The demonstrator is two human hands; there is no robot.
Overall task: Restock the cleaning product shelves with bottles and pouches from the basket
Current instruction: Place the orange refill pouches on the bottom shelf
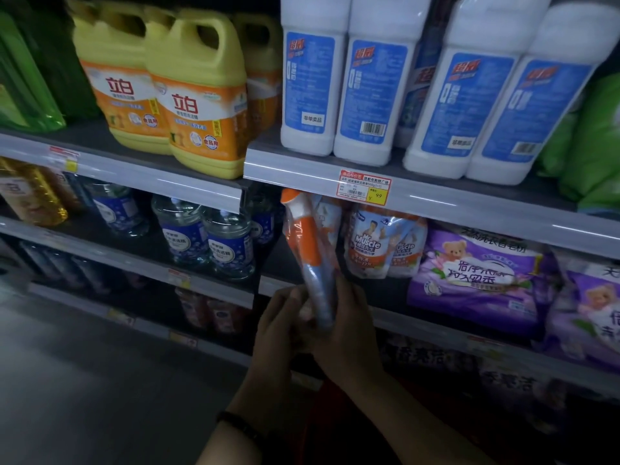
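Shop aisle, dim light, wide-angle view bending the edges. The person held a spray bottle pack in both hands, in the air before the second shelf, tilted with its orange-and-white head up near the price tag on the shelf rail above. The pack appeared to be film-wrapped, but its label was blurred and could not be read. The left hand gripped the lower end from the left, and the right hand gripped it from the right. The fingers of both were curled round the pack. The fingertips ran into the wrap, and the base of the pack was hidden between the hands. There was a dark wristband on the left forearm. Just behind and right of the pack stood Mr Muscle pouches, upright, with the leftmost partly covered by the pack. Further right lay purple bags, the last one cut off by the frame. On the shelf above stood yellow jugs and white bottles, their tops cropped out of view. Clear blue-labelled bottles stood left of the pack. The lower shelves were too dark to make out. A dim red shape lay under the forearms; it could not be told what it was.
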